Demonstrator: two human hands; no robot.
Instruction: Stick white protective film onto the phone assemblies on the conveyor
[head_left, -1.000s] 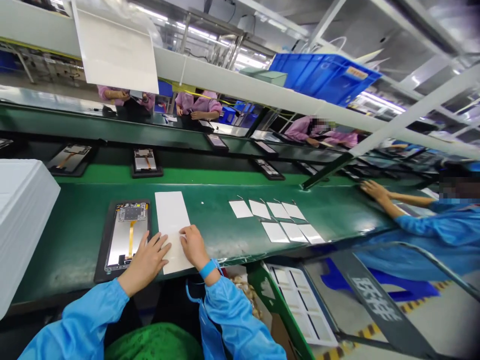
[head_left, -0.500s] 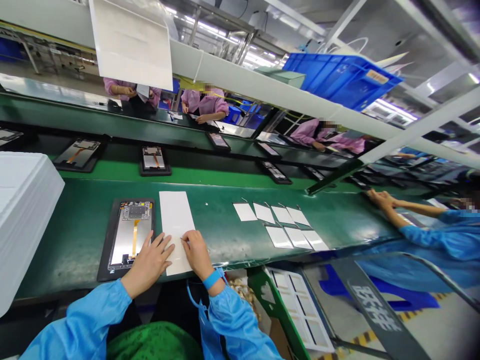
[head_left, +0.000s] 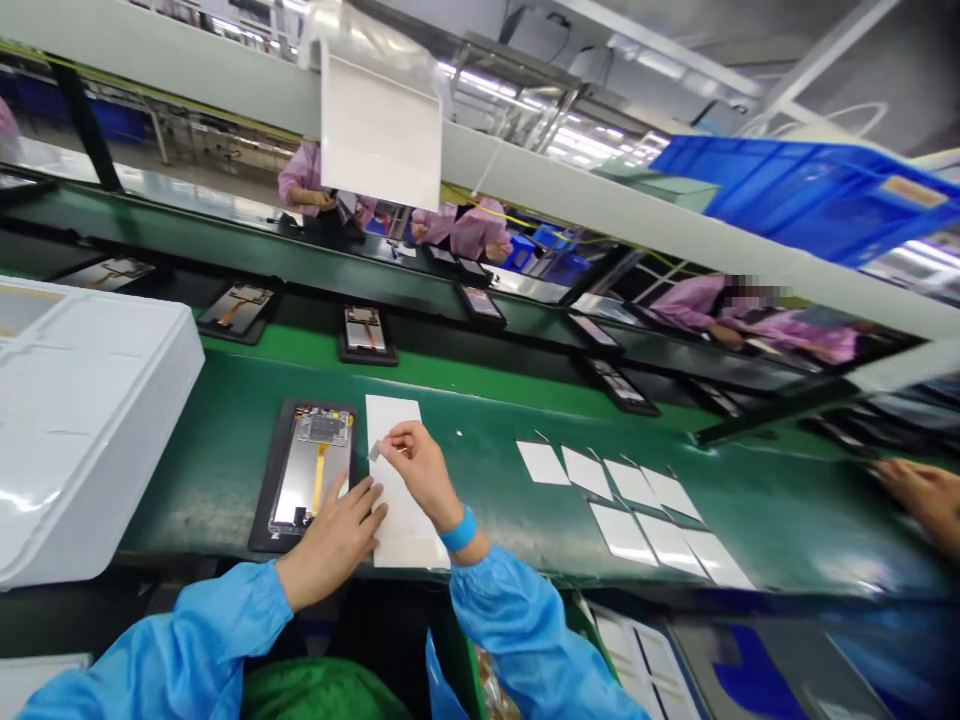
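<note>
My right hand [head_left: 421, 468] pinches a small grey piece [head_left: 376, 450] above the upper part of a long white sheet [head_left: 409, 530]. Spread out, my left hand [head_left: 335, 540] rests at the sheet's left edge, beside the lower right corner of an opened tablet-like device [head_left: 296, 475]. That device lies in a black tray [head_left: 267, 500], with its circuit board at the top and an orange ribbon down its middle. Nothing shows in my left hand.
Several white cards [head_left: 622, 530] lie to the right. A white foam box [head_left: 142, 400] stands at left. More devices [head_left: 365, 330] sit on the green belt behind. A co-worker's hand [head_left: 926, 495] is at far right; people sit opposite.
My right hand has lifted off the lower sheet and moved up along it, now with the small grey piece showing in its fingers. The view has shifted, moving the scene rightward.
</note>
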